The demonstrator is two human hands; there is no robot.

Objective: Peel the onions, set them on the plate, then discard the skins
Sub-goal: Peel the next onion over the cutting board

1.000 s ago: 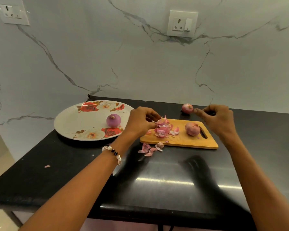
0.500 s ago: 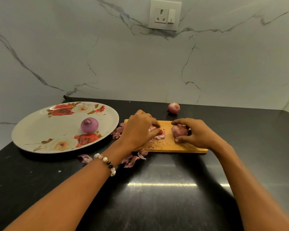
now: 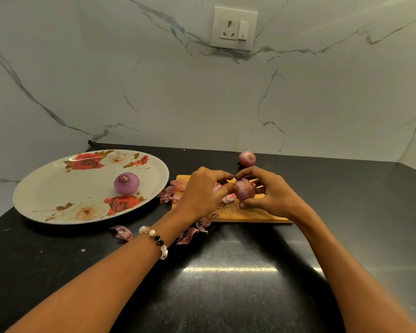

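Above the cutting board (image 3: 250, 216), you had the unpeeled onion (image 3: 244, 191) lifted clear of the wood, your right hand (image 3: 269, 195) cupped round it from the far side with the thumb under and the fingers curled over the top. Your left hand (image 3: 203, 192) came in from the other side, its fingers bent and their tips at the onion's near face; whether they had already pinched an edge of skin I could not tell. To do this step well, I judged you wanted the right hand to hold the bulb steady while the left caught a loose edge near the top and drew the dry layer down in strips, turning the onion as each strip came away, and letting the pieces fall onto the board, not the counter (image 3: 226, 284). One peeled onion (image 3: 126, 183) already sat on the floral plate (image 3: 46, 188), left of the board. Another unpeeled onion (image 3: 247, 159) waited behind the board near the wall. Loose skins (image 3: 175, 188) lay between plate and board, and more skins (image 3: 121, 233) had strayed onto the counter in front, so those needed gathering later. Nothing blocked the way to the plate.
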